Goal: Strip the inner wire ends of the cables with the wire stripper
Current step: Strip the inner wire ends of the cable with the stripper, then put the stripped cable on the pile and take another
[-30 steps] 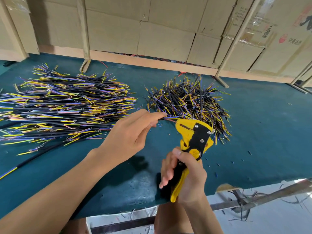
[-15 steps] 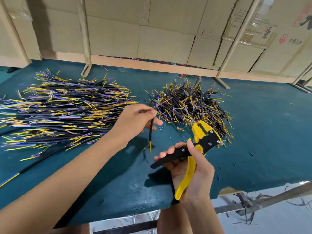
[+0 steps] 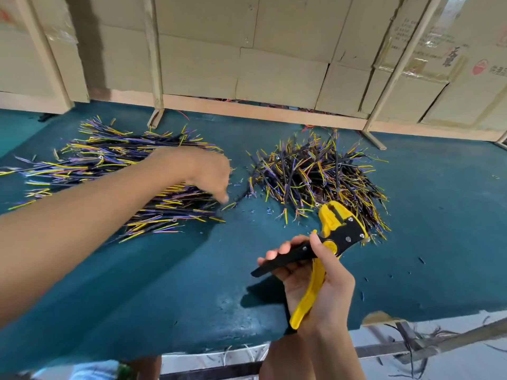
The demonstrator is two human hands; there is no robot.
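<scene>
My right hand (image 3: 321,286) grips the yellow and black wire stripper (image 3: 337,229) above the table's front edge, its handles spread apart and its jaws pointing up toward the right pile. My left hand (image 3: 197,171), blurred by motion, hangs over the right edge of the left pile of cables (image 3: 109,165). Its fingers point down at the cable ends, and I see nothing held between them. The right pile of cables (image 3: 315,174) lies just beyond the stripper. All the cables are black with yellow, blue and purple inner wires. One black cable (image 3: 241,194) lies between the piles.
The teal table (image 3: 164,283) carries small insulation scraps around the piles. Cardboard boxes (image 3: 274,64) and wooden slats (image 3: 153,64) wall off the far side. The table's front edge runs just below my right wrist, with a metal frame (image 3: 411,346) and loose wires under it.
My left hand no longer holds the cable it held before; it has swung left and forward over the left pile. The stripper has stayed in place with its handles spread.
</scene>
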